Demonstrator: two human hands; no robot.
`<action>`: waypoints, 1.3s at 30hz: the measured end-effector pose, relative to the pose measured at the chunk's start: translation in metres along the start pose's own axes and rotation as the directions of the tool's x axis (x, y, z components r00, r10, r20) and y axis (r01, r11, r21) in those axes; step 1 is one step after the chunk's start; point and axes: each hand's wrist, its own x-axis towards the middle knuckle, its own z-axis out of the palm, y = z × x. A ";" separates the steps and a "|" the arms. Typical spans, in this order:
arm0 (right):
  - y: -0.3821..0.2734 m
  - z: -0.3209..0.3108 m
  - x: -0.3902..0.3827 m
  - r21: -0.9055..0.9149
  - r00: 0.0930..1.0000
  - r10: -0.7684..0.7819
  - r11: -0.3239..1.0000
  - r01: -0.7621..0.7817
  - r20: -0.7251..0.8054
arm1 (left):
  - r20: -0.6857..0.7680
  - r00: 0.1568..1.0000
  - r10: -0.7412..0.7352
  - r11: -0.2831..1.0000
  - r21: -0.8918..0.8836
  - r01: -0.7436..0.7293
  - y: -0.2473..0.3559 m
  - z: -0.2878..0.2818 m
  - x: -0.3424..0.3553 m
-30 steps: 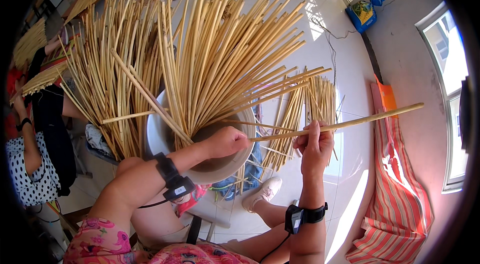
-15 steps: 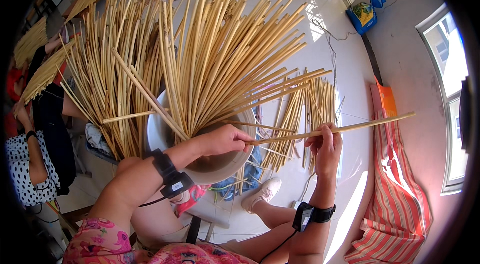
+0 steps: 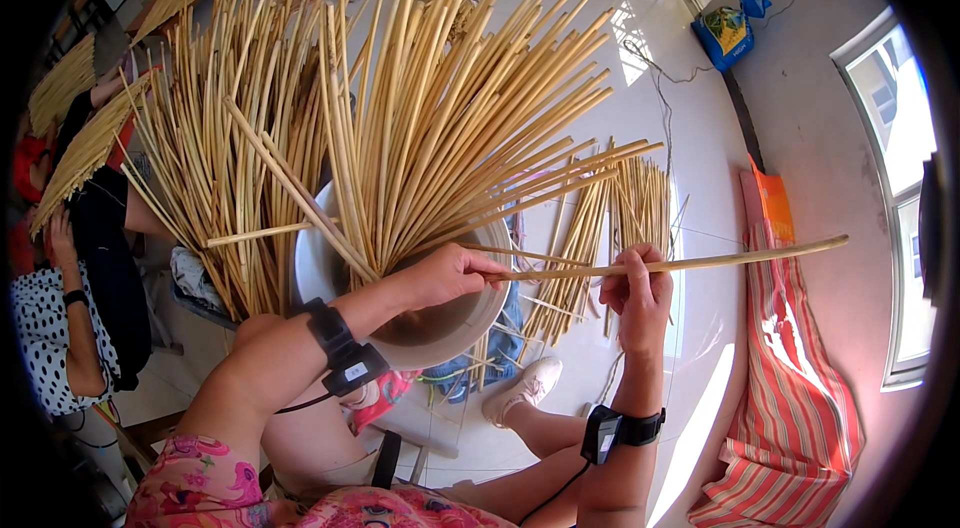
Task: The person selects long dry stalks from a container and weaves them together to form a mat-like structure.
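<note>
One long tan plant stalk (image 3: 740, 258) lies nearly level across my two hands, its far end rising slightly toward the wall at the right. My left hand (image 3: 447, 275) pinches its near end above the rim of a white bucket (image 3: 487, 313). Farther along, the fingers of my right hand (image 3: 640, 293) are closed round the stalk, over the floor. A thick fan of similar stalks (image 3: 450, 128) stands in the bucket and leans out to the right and away from me. What lies deep in the bucket is partly hidden by my left forearm.
Another upright bundle of stalks (image 3: 240, 138) stands left of the bucket. Cut stalks (image 3: 640, 198) lie on the floor beyond my right hand. Striped red cloth (image 3: 785, 398) hangs by the right wall. A person in a dotted garment (image 3: 50, 338) sits at the left beside woven mats (image 3: 85, 163).
My right hand has shifted slightly left along the stalk, toward my left hand. The stalk's far end has dropped a little and sticks out farther right.
</note>
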 end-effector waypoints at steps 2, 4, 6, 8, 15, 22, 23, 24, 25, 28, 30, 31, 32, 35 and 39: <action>0.005 0.004 -0.002 -0.026 0.999 -0.001 1.000 0.002 0.046 | -0.019 0.999 0.028 0.997 0.073 -0.027 -0.007 -0.001 0.004; 0.010 0.014 -0.004 -0.065 0.996 0.005 0.998 0.000 0.089 | -0.084 0.995 0.049 0.974 0.223 -0.029 -0.026 -0.010 0.010; 0.013 0.023 -0.007 -0.157 0.991 0.038 0.987 -0.018 0.126 | -0.191 0.965 -0.178 0.913 0.333 0.234 -0.043 -0.020 0.011; 0.015 0.033 -0.009 -0.199 0.987 0.022 0.980 0.010 0.161 | -0.291 0.917 -0.272 0.778 0.495 0.388 -0.062 -0.031 0.010; 0.015 0.040 -0.011 -0.370 0.963 -0.079 0.913 0.173 0.256 | -0.504 0.862 -0.048 0.520 0.724 0.453 -0.115 -0.037 0.010; 0.027 0.043 -0.012 -0.465 0.904 0.030 0.864 0.191 0.427 | 0.043 0.919 -0.391 0.621 0.750 0.229 -0.093 -0.045 0.019; 0.026 0.047 -0.011 -0.424 0.910 0.050 0.894 0.143 0.413 | -0.032 0.941 -0.336 0.640 0.726 0.253 -0.074 -0.044 0.012; 0.024 0.046 -0.009 -0.395 0.919 0.080 0.915 0.087 0.387 | -0.091 0.957 -0.276 0.669 0.697 0.259 -0.061 -0.039 0.011; 0.022 0.044 -0.008 -0.364 0.926 0.112 0.931 0.030 0.362 | -0.152 0.964 -0.218 0.698 0.667 0.262 -0.049 -0.034 0.010; 0.022 0.039 -0.005 -0.255 0.950 0.103 0.966 -0.026 0.293 | -0.031 0.995 -0.090 0.808 0.583 0.091 -0.019 -0.016 0.007; 0.017 0.042 -0.006 -0.248 0.954 0.124 0.967 -0.055 0.273 | 0.033 0.999 0.021 0.884 0.465 -0.034 -0.016 -0.007 0.004; 0.018 0.045 -0.006 -0.230 0.957 0.110 0.972 -0.047 0.270 | 0.050 0.996 0.069 0.916 0.393 -0.083 -0.016 -0.001 0.002; 0.019 0.047 -0.007 -0.214 0.961 0.097 0.976 -0.040 0.260 | 0.068 0.991 0.118 0.939 0.316 -0.133 -0.013 0.004 0.002; 0.019 0.049 -0.008 -0.215 0.987 0.010 0.976 0.025 0.158 | 0.084 0.978 0.189 0.905 0.372 -0.207 -0.005 0.013 0.000; 0.010 0.048 -0.013 -0.246 0.997 -0.079 0.967 0.071 -0.022 | 0.064 0.950 0.307 0.779 0.556 -0.289 -0.005 0.015 -0.004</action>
